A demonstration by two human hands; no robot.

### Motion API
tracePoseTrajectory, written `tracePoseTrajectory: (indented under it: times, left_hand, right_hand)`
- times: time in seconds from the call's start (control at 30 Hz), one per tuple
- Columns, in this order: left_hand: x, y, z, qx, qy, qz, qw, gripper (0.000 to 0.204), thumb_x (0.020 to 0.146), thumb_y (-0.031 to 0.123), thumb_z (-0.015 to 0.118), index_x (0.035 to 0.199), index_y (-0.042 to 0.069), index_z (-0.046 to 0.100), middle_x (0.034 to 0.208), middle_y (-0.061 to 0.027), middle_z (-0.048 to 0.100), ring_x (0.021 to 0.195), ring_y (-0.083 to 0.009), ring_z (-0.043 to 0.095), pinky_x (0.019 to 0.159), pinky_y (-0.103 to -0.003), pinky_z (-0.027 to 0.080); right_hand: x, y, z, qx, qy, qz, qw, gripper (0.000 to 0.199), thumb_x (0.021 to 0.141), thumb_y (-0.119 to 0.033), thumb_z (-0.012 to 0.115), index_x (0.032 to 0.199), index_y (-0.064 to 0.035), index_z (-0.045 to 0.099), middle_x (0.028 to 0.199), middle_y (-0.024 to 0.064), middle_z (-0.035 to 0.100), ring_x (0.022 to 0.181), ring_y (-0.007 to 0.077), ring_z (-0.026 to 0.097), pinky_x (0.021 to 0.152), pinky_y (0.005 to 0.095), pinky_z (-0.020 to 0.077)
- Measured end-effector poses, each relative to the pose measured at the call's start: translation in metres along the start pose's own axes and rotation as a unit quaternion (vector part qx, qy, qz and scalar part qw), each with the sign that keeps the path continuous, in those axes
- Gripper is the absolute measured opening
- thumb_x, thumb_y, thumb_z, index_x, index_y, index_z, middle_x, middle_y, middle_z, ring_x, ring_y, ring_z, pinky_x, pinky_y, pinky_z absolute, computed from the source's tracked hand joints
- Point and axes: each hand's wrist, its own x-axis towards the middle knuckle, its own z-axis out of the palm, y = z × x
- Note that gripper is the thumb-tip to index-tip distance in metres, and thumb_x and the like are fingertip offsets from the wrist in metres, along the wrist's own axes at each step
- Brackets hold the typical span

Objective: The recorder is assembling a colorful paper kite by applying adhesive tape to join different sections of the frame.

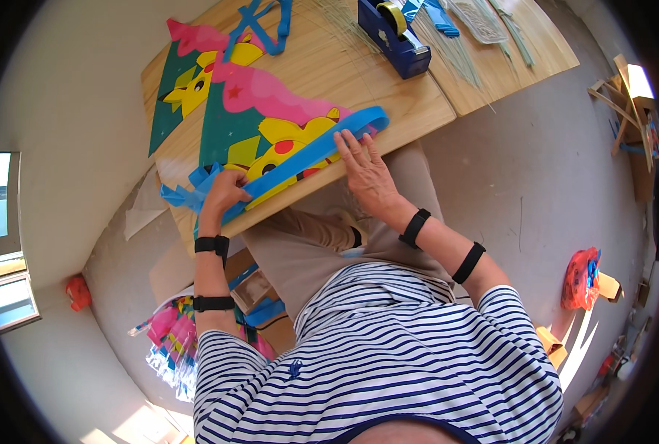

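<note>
Two hands work on a colourful kite that lies flat on a wooden bench, near the edge closest to the person. The kite is green with a pink band and a yellow cartoon figure, and a blue strip runs along its lower edge, curving round at the right tip. The left hand is closed on the left part of that strip, fingers curled over it beside a bunch of loose blue ribbon ends at the kite's corner. The right hand lies open and flat, fingers spread, its fingertips pressing on the strip and the kite's edge near the right tip; it grips nothing. The hands are well apart along the strip. A second kite of the same pattern lies partly under the first, further left on the bench, with more blue strips crossed over its top. A dark blue tape dispenser stands further back on the bench, with thin pale sticks scattered just beside it. On the floor to the left lies a heap of colourful kite material, and an orange bag sits on the floor to the right.
</note>
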Motion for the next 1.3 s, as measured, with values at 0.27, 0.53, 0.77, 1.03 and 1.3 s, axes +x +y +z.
tracePoseTrajectory:
  times: [0.27,0.53,0.77,1.03,1.3]
  left_hand:
    - [-0.008,-0.005,-0.004,0.021,-0.001,-0.015,1.0,0.031,0.057,0.009,0.085,0.083,-0.002,0.07,0.074,-0.0113,0.068,0.07,-0.0248,0.064,0.067,-0.037,0.051]
    - [-0.017,0.003,-0.007,-0.003,0.008,-0.019,1.0,0.027,0.061,0.005,0.083,0.08,-0.002,0.065,0.073,-0.0096,0.064,0.07,-0.0215,0.06,0.067,-0.035,0.048]
    - [-0.026,0.043,-0.015,-0.091,-0.001,0.022,0.996,0.023,0.07,-0.002,0.08,0.082,-0.001,0.061,0.075,-0.0034,0.06,0.072,-0.0146,0.055,0.068,-0.033,0.046]
    - [-0.025,0.031,-0.006,-0.023,-0.003,0.003,1.0,0.021,0.07,0.002,0.079,0.084,-0.002,0.064,0.074,-0.0067,0.061,0.071,-0.0173,0.057,0.067,-0.034,0.046]
    - [-0.02,0.025,0.006,-0.014,0.021,0.008,1.0,0.023,0.067,0.006,0.076,0.08,0.0,0.058,0.07,-0.0056,0.052,0.069,-0.0176,0.051,0.064,-0.034,0.043]
  right_hand:
    - [0.0,0.001,0.01,0.018,0.063,0.004,0.998,0.04,0.08,-0.007,0.064,0.115,0.0113,0.073,0.168,0.0211,0.03,0.159,0.0367,0.025,0.13,0.0554,0.016]
    - [0.0,0.0,0.008,-0.034,0.032,-0.001,0.999,0.043,0.083,-0.013,0.063,0.118,0.0088,0.073,0.165,0.0219,0.036,0.157,0.0359,0.029,0.13,0.0561,0.0158]
    - [0.001,0.0,0.009,-0.037,0.029,-0.002,0.999,0.042,0.085,-0.014,0.062,0.119,0.0076,0.073,0.164,0.0219,0.038,0.156,0.0357,0.03,0.131,0.057,0.0149]
    - [0.001,-0.002,0.01,-0.073,0.003,-0.003,0.997,0.046,0.087,-0.015,0.061,0.126,0.0083,0.069,0.162,0.0239,0.04,0.156,0.0371,0.031,0.13,0.0602,0.0133]
    - [0.001,-0.004,0.007,-0.066,-0.028,0.004,0.997,0.04,0.085,-0.016,0.064,0.118,0.0043,0.074,0.161,0.0247,0.041,0.156,0.0411,0.028,0.129,0.0638,0.013]
